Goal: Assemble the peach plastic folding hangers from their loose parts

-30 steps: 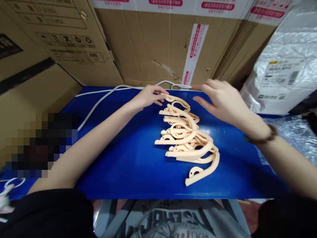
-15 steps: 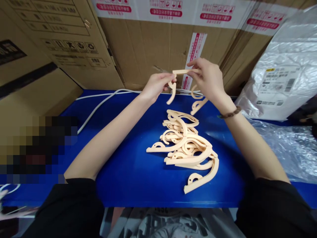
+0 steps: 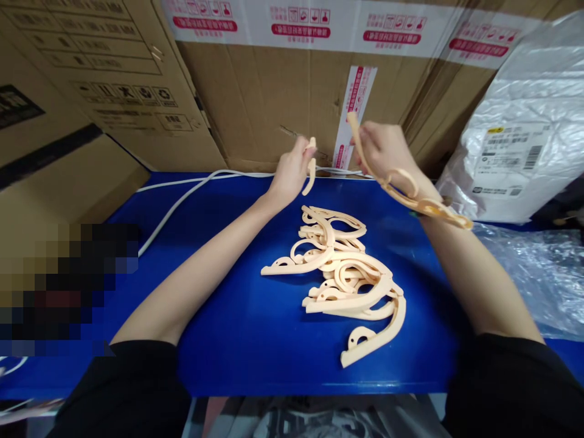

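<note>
A pile of cream-coloured curved flat parts (image 3: 340, 271) lies on the blue table top (image 3: 237, 304). My left hand (image 3: 291, 170) is raised behind the pile, fingers pinched on a small curved cream strip (image 3: 311, 167). My right hand (image 3: 383, 152) is raised beside it and grips one end of a larger curved cream part (image 3: 410, 191), which hangs down over my right wrist. The two pieces are apart.
Cardboard boxes (image 3: 274, 85) stand along the back and left. A white cable (image 3: 182, 194) runs along the table's far edge. A white plastic parcel bag (image 3: 515, 134) and crinkled clear film (image 3: 533, 274) sit at the right.
Both hands lifted a part off the far end of the pile. It has since come apart: the left hand keeps a small strip, the right hand swings the larger piece to the right.
</note>
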`<move>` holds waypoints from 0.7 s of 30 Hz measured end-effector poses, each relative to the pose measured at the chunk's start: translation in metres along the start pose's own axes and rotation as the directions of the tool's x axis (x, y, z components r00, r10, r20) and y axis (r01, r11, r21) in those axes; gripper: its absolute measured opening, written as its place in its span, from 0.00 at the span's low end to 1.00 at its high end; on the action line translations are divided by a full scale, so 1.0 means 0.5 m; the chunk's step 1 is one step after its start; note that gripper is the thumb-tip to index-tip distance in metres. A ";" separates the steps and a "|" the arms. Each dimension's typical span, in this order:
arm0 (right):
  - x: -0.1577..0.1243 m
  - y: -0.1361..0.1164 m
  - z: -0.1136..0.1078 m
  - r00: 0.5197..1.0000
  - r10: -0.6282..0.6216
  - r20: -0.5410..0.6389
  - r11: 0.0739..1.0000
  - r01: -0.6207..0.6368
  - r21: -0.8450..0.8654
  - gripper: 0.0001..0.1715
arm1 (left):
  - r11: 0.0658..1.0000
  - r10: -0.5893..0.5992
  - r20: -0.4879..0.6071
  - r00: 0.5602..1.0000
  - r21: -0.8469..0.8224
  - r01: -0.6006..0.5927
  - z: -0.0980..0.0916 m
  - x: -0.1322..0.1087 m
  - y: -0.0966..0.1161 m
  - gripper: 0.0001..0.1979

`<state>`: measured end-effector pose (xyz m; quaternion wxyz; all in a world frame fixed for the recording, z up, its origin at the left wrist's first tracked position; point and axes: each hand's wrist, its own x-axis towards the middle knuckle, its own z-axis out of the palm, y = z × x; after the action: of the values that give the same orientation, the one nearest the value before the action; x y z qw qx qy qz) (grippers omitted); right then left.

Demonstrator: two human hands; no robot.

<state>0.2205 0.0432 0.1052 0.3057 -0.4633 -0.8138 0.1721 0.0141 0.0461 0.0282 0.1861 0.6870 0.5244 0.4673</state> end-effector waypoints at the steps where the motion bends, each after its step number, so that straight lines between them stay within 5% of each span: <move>1: 0.002 0.002 -0.010 0.999 0.027 -0.036 0.999 -0.025 0.045 0.17 | 0.999 -0.033 0.006 0.999 0.021 0.033 -0.005 0.003 -0.019 0.12; 5: 0.020 0.012 -0.038 0.953 0.163 -0.254 0.976 -0.118 0.182 0.15 | 0.978 -0.128 0.054 0.990 0.172 0.117 -0.021 -0.003 -0.072 0.07; 8: 0.029 0.016 -0.042 0.873 0.264 -0.411 0.946 -0.150 0.289 0.13 | 0.979 -0.102 0.004 0.995 0.178 0.100 -0.015 -0.012 -0.056 0.08; 11: 0.028 0.012 -0.038 0.849 0.289 -0.442 0.910 -0.101 0.401 0.08 | 0.986 -0.117 0.121 0.986 -0.106 0.130 0.001 -0.005 -0.004 0.16; 13: 0.025 0.010 -0.034 0.864 0.276 -0.420 0.892 -0.068 0.446 0.04 | 0.947 -0.151 0.267 0.952 -0.236 0.216 0.011 0.002 0.030 0.34; 15: 0.022 0.012 -0.032 0.882 0.249 -0.399 0.894 -0.050 0.446 0.01 | 0.803 -0.170 0.410 0.896 -0.470 0.367 0.013 0.004 0.053 0.32; 19: 0.018 0.025 -0.031 0.940 -0.040 -0.339 0.999 0.039 -0.008 0.06 | 0.530 -0.182 0.474 0.861 -0.691 0.492 0.003 -0.006 0.063 0.06; 21: 0.013 0.026 -0.024 0.960 -0.134 -0.247 0.959 0.062 -0.277 0.10 | 0.505 -0.206 0.427 0.880 -0.724 0.470 -0.003 -0.011 0.063 0.11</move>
<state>0.2344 0.0554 0.1090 0.3542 -0.4776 -0.8038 -0.0176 0.0299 0.0287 0.0500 0.6408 0.4666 0.3441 0.5033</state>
